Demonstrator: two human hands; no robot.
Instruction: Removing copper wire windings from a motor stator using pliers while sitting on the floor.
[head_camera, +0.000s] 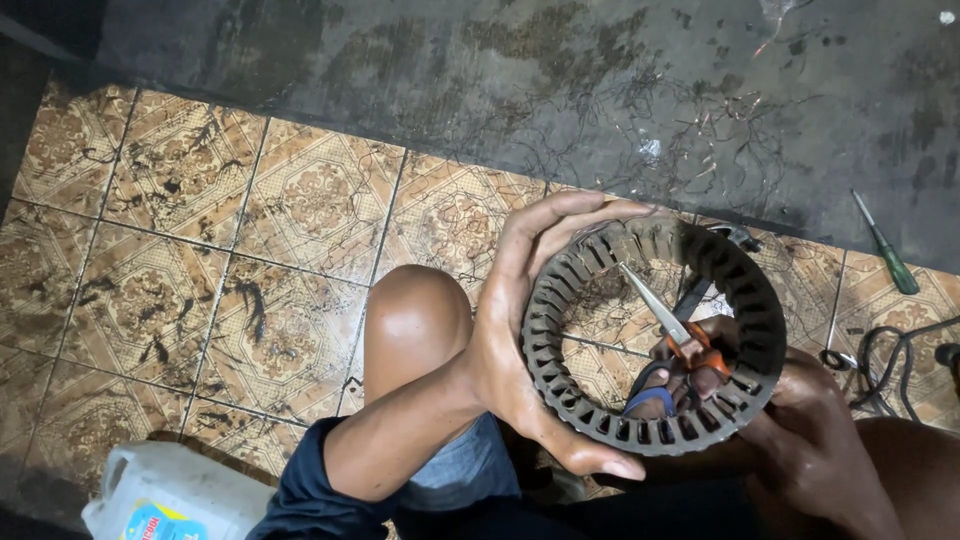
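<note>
Left hand (520, 350) clamps a slotted metal stator ring (745, 300) by its rim, steadying it above the knee. Right hand (810, 440), closed on orange-handled scissors (665, 320), works them inside the ring over the tiled floor (200, 250).

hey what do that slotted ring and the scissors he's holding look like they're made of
The slotted ring looks like dull grey-brown metal, probably stacked steel sheets: matte, with fine toothed slots around its inner edge. The scissors have bright, shiny metal blades and what seem to be plastic handles, orange with a blue loop. The left hand grips the ring's rim; the right hand works the scissors through its middle.
</note>
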